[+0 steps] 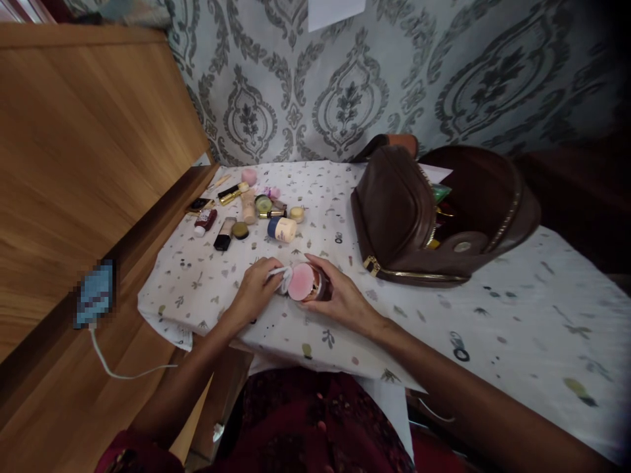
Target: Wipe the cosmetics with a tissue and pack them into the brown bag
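Note:
Near the front of the table, my right hand (340,292) is wrapped round a small round container with a pink face (300,282) and a shiny copper-brown side. It is tilted so that the pink face points up and left. My left hand (259,286) pinches a bunched white cloth (284,279), which meets the left edge of the pink face. Fingers cover part of both things. Beyond my hands lies a bottle with a cream body and dark blue cap (282,229).
Several cosmetics lie at the back left, among them a foundation bottle (225,233), a dark red bottle (205,222) and a green-topped jar (263,203). An unzipped brown leather bag (394,203) stands at right. A phone (96,293) charges at far left.

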A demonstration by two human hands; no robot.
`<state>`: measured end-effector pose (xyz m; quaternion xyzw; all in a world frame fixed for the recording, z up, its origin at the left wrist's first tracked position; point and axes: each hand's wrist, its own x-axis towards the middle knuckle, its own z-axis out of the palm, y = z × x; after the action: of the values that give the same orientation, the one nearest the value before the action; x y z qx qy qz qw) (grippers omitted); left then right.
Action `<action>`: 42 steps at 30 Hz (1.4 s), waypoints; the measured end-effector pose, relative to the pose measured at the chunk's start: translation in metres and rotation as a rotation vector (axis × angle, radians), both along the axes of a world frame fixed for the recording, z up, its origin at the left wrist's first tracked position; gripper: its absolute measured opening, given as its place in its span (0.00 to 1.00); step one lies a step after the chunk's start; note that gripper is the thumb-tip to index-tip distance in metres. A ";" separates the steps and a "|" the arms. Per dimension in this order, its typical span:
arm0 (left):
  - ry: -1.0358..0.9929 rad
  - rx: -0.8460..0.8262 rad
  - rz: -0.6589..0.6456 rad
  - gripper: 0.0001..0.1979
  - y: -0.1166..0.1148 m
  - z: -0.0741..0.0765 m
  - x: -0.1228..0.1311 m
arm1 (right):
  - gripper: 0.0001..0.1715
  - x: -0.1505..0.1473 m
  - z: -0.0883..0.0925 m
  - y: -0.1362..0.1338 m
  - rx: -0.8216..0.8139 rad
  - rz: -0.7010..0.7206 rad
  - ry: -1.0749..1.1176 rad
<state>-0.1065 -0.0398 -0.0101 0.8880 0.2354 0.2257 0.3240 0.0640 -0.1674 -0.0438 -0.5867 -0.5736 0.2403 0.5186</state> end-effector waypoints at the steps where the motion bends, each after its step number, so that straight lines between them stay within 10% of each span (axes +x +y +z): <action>1: 0.011 0.026 -0.009 0.06 -0.002 0.000 -0.003 | 0.49 0.000 -0.001 0.000 -0.007 -0.006 0.031; 20: -0.261 0.036 0.063 0.06 -0.035 0.024 0.011 | 0.29 -0.001 0.016 0.001 -0.170 0.110 0.871; 33: -0.312 0.346 -0.046 0.08 -0.046 0.030 0.021 | 0.20 0.005 0.018 -0.001 -0.167 0.172 1.010; 42: -0.384 0.269 -0.086 0.06 -0.047 0.034 0.024 | 0.36 0.007 0.027 -0.004 0.031 0.065 1.101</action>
<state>-0.0824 -0.0868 0.0243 0.8732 0.0993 0.4057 0.2509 0.0708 -0.1709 -0.0170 -0.3486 -0.2388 0.5193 0.7429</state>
